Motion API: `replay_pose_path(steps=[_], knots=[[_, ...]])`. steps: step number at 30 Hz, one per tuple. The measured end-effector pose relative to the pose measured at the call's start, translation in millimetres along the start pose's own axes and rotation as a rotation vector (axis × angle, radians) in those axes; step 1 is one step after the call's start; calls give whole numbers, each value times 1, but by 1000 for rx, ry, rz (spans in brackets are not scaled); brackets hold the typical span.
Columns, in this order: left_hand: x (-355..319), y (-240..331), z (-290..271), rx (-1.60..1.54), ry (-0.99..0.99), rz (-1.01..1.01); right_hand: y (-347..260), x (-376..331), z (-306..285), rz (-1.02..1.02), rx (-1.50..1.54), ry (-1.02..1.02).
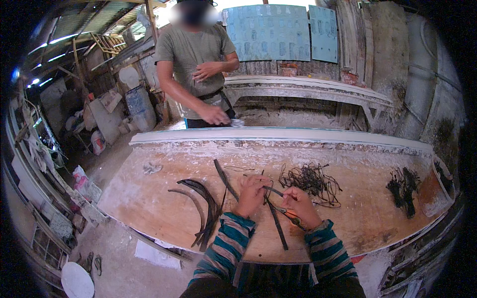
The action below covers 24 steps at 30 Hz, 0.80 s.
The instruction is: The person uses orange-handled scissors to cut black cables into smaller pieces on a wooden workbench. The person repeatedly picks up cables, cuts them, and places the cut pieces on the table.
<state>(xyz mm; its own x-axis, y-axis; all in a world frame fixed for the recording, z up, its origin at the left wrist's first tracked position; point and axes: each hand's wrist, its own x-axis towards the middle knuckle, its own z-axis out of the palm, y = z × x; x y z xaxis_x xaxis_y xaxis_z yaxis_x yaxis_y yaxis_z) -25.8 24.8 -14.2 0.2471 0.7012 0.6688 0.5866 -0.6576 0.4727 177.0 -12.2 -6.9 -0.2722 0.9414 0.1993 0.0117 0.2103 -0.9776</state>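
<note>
1. Just below the middle of the frame I see a thin dark strip [272, 191] held between both of my hands, low over the bench [149, 198].
2. My left hand [251, 193] is curled closed around the strip's left end, fingers folded in.
3. My right hand [298, 203] is closed on a pair of orange-handled scissors [290, 216], pinching the strip's other end at the same time; the scissor tip points toward the left hand.
4. A longer dark strip [277, 226] lies on the bench right under my hands, running toward the bottom edge of the frame.
5. Left of my hands, several curved dark strips [203, 208] lie bunched together; another straight one [224, 179] slants up from them.
6. Just right of and above my hands sits a tangle of thin dark wire-like strands [310, 181]; a second, denser dark bundle [403, 188] lies well apart, at the right end of the bench.
7. The bench is a long, pale-crusted wooden surface with a whitish raised rim along its far edge.
8. Beyond that rim, at the upper middle of the frame, another person in a grey-green shirt [191, 49] stands with one hand [214, 115] down at the rim and the other at the chest.
9. Blue panels [278, 32] hang on the wall at the top.
</note>
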Motion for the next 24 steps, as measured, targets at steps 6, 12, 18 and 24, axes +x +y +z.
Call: replay_pose_path(steps=[6,12,18,24], knots=[[6,-11,-22,-286,261,-183,-19,-3,-10,5,60,76],[8,-9,-34,-783,385,-506,-19,1,-33,113,363,81],[2,-13,-45,-917,340,-536,-19,2,-39,92,682,190],[7,-11,-41,-631,408,-346,-21,2,-44,64,728,167]])
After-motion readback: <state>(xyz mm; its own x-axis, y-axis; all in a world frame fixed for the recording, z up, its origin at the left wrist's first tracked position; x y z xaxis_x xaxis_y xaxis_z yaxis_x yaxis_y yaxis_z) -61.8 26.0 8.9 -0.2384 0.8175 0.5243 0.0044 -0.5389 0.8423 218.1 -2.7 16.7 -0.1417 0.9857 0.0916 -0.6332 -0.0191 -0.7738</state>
